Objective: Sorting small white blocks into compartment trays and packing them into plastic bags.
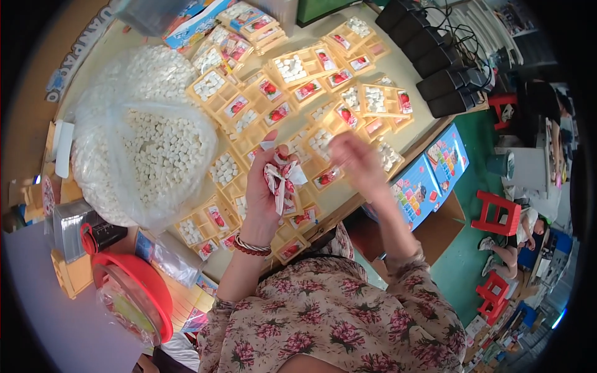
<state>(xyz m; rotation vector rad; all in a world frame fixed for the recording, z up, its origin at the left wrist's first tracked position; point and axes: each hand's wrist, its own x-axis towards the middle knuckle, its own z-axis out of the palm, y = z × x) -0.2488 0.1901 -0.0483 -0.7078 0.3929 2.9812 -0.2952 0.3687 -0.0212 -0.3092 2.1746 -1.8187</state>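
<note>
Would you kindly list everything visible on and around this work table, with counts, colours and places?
small packets: a bunch, red and white, held in the left hand
plastic bag of white pellets: one, clear, left part of the table
compartment trays: many, yellow, spread over the table, holding white pellets and red-printed packets
table: one, beige, centre
black boxes: several, table's far right edge
flat printed boxes: two, blue, leaning below the table's right edge
lidded tub: one, red rim, lower left
stools: several, red, on the green floor at right
bracelet: one, red and white, left wrist
left hand: raised, gripping the packets
right hand: blurred, beside the packets; grip unclear
</note>
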